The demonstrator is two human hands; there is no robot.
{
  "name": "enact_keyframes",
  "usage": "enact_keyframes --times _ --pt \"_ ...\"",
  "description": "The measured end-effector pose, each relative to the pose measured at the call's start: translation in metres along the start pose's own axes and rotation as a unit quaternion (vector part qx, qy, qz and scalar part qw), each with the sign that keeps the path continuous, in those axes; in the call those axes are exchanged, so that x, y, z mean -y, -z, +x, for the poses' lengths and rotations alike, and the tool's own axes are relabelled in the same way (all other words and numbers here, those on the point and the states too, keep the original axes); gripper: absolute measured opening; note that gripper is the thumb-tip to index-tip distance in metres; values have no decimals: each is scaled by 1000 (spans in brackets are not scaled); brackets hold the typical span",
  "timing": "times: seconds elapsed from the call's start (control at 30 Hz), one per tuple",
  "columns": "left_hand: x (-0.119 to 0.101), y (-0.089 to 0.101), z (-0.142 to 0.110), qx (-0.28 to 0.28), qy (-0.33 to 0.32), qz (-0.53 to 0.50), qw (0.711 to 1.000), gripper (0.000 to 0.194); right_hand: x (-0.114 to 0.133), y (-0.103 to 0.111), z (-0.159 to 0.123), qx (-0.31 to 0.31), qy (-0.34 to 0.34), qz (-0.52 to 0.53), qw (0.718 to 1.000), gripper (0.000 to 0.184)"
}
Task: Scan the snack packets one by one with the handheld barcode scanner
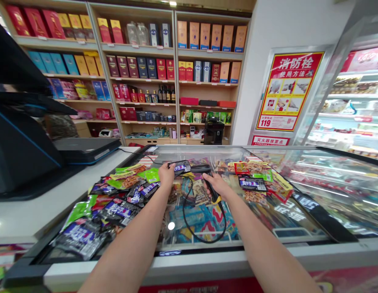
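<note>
My left hand point(166, 174) grips a black snack packet point(180, 167) by its left end, above the freezer's glass top. My right hand point(217, 185) is wrapped round the handle of a black barcode scanner point(210, 188). The scanner's head points left at the packet, close to its right end; I cannot tell whether they touch. From the handle a black cable point(202, 241) loops down over the glass. Left of my left arm lies a heap of snack packets point(120, 207), black, green and red. Right of my right hand is a smaller group with another black packet point(252, 183).
A glass-topped chest freezer point(204, 260) spans the front, with goods under the glass. At left, a counter point(27, 215) bears a dark checkout machine point(20, 150) with a flat scale. Behind stand shelves of boxes point(130, 67); a lit display fridge point(356, 106) is at right.
</note>
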State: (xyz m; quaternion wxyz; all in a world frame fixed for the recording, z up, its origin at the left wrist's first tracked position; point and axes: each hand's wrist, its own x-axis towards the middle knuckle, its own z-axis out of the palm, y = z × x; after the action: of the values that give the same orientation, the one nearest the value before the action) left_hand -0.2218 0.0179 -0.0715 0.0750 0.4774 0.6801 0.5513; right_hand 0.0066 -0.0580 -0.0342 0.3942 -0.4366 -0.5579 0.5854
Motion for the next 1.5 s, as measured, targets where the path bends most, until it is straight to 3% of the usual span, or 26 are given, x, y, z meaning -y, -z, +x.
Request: enact_keyframes --times 0.27,0.4,0.57,0.77,0.93,1.07,1.17,1.3,1.4,1.5 --pt "-4 2 -2 3 1 -18 1000 28 0 -1 0 -3 -6 9 1000 33" --pt "-5 -9 -5 11 24 -37 999 27 5 4 -3 -16 -6 31 999 32" --pt "-22 -47 -16 88 48 -107 989 26 17 29 -11 -47 8 45 998 32" --pt "-66 -110 -46 173 47 -176 968 24 21 80 -29 -135 12 44 990 31" --pt "-101 -159 -81 255 58 -160 952 14 16 118 -42 -184 15 51 981 28" --pt "-124 -181 -103 281 25 -124 951 14 10 137 -47 -202 31 47 978 28" --pt "-133 -182 -111 276 0 -56 960 20 9 141 -50 -208 26 42 977 30" --pt "-128 -164 -105 242 -23 0 970 23 11 135 -53 -208 26 41 977 30" --pt "-111 -138 -87 205 -36 23 978 21 11 123 -49 -196 22 44 979 30" --pt "-87 -99 -59 160 -36 64 984 21 10 104 -41 -165 13 55 985 29"
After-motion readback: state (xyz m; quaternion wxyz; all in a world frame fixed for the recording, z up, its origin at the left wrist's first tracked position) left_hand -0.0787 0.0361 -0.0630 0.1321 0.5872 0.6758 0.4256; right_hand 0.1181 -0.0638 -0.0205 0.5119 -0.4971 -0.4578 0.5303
